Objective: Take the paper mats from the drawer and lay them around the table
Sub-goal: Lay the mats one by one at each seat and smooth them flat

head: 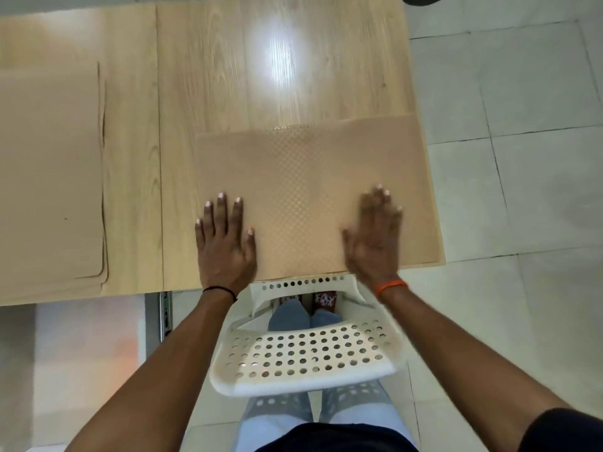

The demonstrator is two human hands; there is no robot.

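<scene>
A tan paper mat with a fine checkered texture lies flat on the light wooden table, at its near right corner. My left hand rests palm down on the mat's near left corner, fingers spread. My right hand lies flat on the mat's near right part, slightly blurred. A small stack of similar tan mats sits on the table at the left. Below the table's left edge, the drawer appears open, its inside blurred.
A white perforated plastic chair stands tucked at the table edge right in front of me, between my arms. My legs show beneath it. Pale floor tiles spread to the right of the table. A metal drawer rail hangs under the table edge.
</scene>
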